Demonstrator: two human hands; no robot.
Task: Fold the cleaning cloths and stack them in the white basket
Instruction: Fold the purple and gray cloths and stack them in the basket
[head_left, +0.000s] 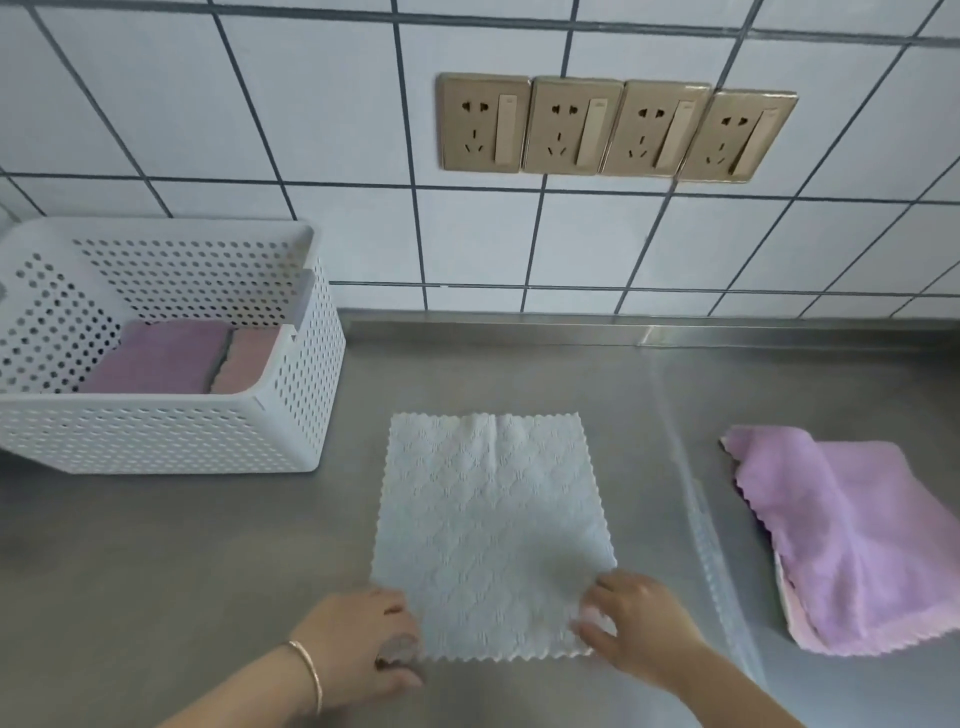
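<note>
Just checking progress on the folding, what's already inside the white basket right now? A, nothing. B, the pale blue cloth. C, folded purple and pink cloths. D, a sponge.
C: folded purple and pink cloths lie in the white basket, while the pale blue cloth is spread flat on the counter.

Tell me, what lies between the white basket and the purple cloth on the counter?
The pale blue cloth, spread flat on the steel counter, both hands gripping its near corners; head view.

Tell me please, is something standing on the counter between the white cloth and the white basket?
Nothing visible does. The white cloth lies flat with both hands at its near corners, and the bare steel counter runs from it to the white basket, whose top is open.
</note>
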